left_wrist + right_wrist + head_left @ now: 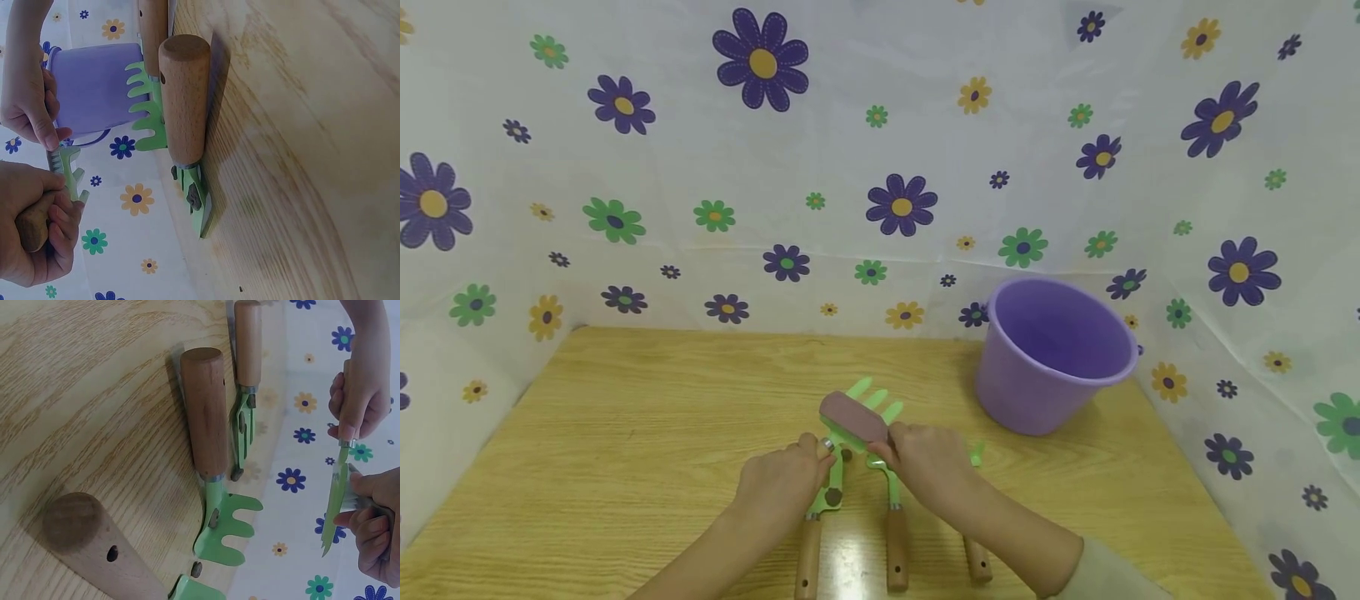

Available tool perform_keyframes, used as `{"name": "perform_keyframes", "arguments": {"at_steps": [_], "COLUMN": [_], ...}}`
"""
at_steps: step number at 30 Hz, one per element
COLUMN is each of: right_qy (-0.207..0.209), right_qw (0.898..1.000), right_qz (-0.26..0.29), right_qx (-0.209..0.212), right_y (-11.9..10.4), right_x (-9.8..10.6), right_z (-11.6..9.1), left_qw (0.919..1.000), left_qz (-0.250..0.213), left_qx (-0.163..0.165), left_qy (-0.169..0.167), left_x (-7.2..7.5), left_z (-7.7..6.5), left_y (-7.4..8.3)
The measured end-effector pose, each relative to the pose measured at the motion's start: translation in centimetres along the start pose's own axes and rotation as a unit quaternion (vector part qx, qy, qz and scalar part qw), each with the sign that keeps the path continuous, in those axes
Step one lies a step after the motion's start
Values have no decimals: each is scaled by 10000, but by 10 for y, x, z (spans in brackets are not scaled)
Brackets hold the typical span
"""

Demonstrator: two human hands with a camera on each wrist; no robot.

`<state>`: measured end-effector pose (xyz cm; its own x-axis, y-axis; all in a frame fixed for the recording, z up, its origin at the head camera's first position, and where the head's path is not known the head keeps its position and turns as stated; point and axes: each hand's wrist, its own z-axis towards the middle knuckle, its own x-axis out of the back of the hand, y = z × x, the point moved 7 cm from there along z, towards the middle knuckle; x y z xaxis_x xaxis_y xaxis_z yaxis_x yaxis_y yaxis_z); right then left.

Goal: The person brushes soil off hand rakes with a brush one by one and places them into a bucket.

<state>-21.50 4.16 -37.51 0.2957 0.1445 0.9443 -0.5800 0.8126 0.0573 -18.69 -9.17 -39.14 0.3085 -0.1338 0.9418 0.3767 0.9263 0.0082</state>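
My left hand [778, 479] grips the wooden handle of a green hand fork [880, 398], raised above the table with its tines pointing away. In my right hand [932, 467] is a brush [853, 417] with a mauve back. It lies across the fork's head, and its pale bristles [356, 497] face the green metal in the right wrist view. Below the hands, three wooden-handled green tools lie side by side: a left tool [808, 558] with dark brown clumps [832, 497] on it, a middle pronged tool [897, 550], and a right one [977, 558] partly hidden by my right arm.
A purple bucket [1037, 392] stands at the back right of the wooden table [662, 417]. Flower-printed white sheeting [827, 150] closes off the back and sides. More small brown bits [197, 569] lie by the tools in the right wrist view.
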Motion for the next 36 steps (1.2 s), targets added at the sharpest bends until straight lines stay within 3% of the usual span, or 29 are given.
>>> {"name": "perform_keyframes", "arguments": {"at_steps": [7,16,25,36], "right_qy": [210,39,289,53], "right_qw": [9992,9998,9987,9995], "right_qz": [-262,-202,-410,-177], "right_qx": [209,57,72,-251], "right_y": [2,9,17,29], "right_x": [3,1,2,-2], "right_z": [-1,-2,-3,-2], "left_qw": [9999,9997,9997,9996], "left_qz": [124,209,184,170], "left_qx": [4,-7,-28,-29], "left_qy": [6,-81,-126,203], "left_x": [1,2,1,4], "left_z": [0,-3,-4,-6], "left_y": [-1,2,2,1]}}
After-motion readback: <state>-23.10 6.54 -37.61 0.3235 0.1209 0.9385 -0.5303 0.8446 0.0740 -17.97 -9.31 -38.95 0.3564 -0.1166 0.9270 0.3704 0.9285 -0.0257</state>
